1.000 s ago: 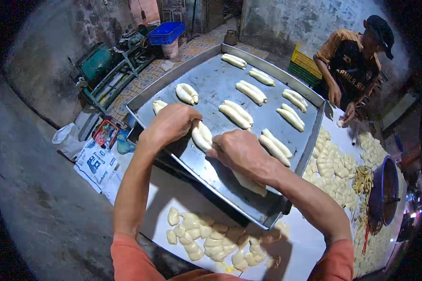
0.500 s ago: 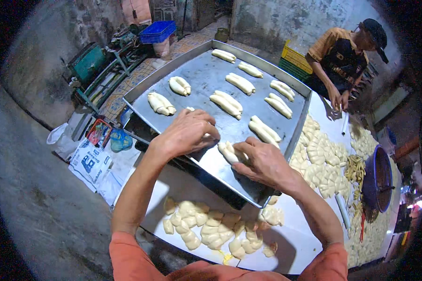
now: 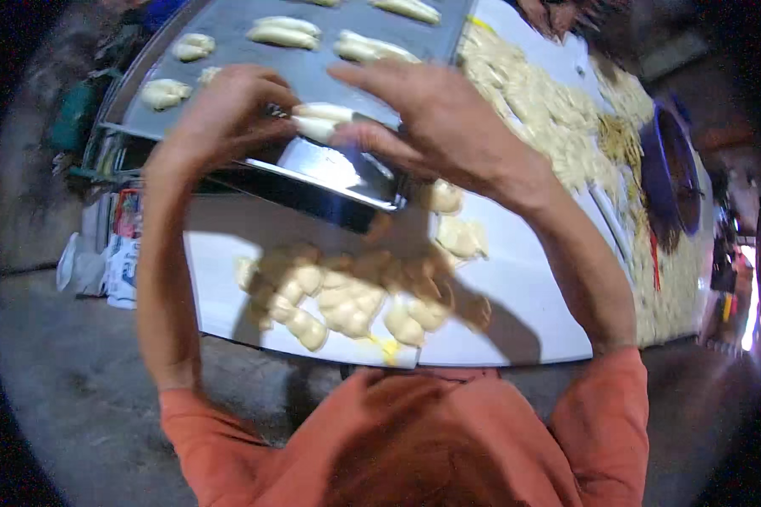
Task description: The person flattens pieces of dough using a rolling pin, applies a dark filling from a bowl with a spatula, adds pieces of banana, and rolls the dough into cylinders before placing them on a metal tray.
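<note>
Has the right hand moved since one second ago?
Yes: the right hand has shifted rightward along the tray, toward its near corner.

Eight dough rolls (image 3: pixel 284 33) and one tray (image 3: pixel 228 21) show.

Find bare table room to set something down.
Best: white tabletop between near dough pieces and right forearm. Smaller: strip between those pieces and left forearm. Crowded: dough spread toward the tub, and the tray around left hand, roll, right hand.
</note>
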### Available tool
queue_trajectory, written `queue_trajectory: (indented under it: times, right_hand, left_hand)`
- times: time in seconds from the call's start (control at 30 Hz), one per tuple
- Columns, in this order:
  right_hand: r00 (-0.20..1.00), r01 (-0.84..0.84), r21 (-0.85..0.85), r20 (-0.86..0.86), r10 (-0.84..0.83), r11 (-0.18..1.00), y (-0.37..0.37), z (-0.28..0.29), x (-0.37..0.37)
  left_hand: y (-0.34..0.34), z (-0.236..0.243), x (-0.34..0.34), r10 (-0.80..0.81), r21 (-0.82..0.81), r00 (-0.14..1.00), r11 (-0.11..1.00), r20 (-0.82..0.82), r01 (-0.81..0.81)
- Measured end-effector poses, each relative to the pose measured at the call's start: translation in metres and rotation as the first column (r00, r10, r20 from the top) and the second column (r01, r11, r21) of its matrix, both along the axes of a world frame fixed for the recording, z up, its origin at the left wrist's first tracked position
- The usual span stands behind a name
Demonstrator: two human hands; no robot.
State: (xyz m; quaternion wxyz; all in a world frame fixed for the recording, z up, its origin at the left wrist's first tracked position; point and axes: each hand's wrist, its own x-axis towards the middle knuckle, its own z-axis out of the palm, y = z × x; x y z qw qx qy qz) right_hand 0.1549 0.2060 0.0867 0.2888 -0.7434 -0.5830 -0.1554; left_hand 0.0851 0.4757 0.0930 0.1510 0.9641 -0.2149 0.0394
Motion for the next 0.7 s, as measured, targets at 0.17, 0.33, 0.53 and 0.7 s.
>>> queue_trajectory:
  times: [0.17, 0.33, 0.53, 0.7]
  right_hand:
    - [0.954, 0.264, -0.057, -0.135, -0.27, 0.963, -0.127, -0.001, -0.037]
    - [0.633, 0.354, -0.474, -0.512, -0.58, 0.806, -0.231, -0.078, -0.117]
    - [0.882, 0.215, -0.381, -0.319, -0.346, 0.899, -0.242, -0.16, -0.193]
    - [0.847, 0.209, -0.199, -0.452, -0.279, 0.957, -0.314, -0.163, -0.164]
  left_hand:
    - [0.001, 0.006, -0.03, 0.322, -0.099, 0.946, 0.94, -0.05, -0.325]
    - [-0.02, 0.013, -0.097, 0.408, -0.098, 0.886, 0.913, 0.22, -0.396]
    - [-0.125, -0.029, -0.164, 0.46, -0.3, 0.871, 0.866, 0.169, -0.4]
    - [-0.245, -0.064, -0.187, 0.417, -0.318, 0.904, 0.848, -0.093, -0.423]
